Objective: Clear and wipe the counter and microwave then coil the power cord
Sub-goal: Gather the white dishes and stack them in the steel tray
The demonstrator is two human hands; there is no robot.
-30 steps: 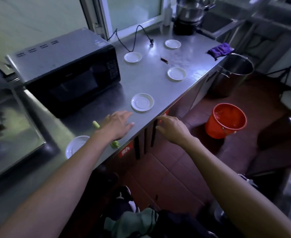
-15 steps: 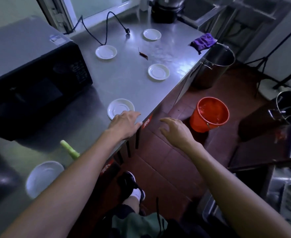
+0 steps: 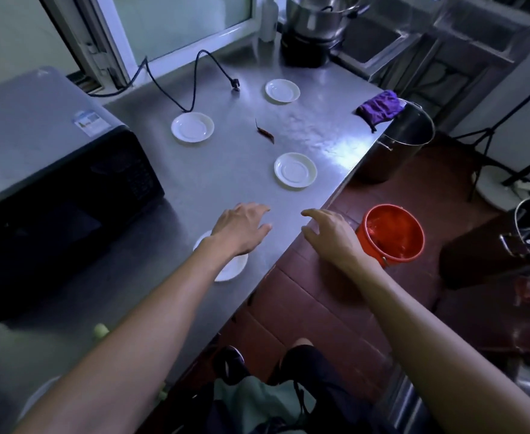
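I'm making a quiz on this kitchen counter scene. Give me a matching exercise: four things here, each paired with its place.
Things:
1. purple cloth
2. red chili
3. orange bucket
4. microwave

Places:
A. on the floor beside the counter
B. at the counter's left side
C. at the counter's far right edge
D. mid-counter, among the saucers

Pairs: 1-C, 2-D, 3-A, 4-B

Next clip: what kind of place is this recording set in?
Most likely a commercial or canteen kitchen. A long stainless steel counter holds a grey-and-black microwave and small white saucers; a large steel stockpot and a red plastic bucket stand on the tiled floor beside it.
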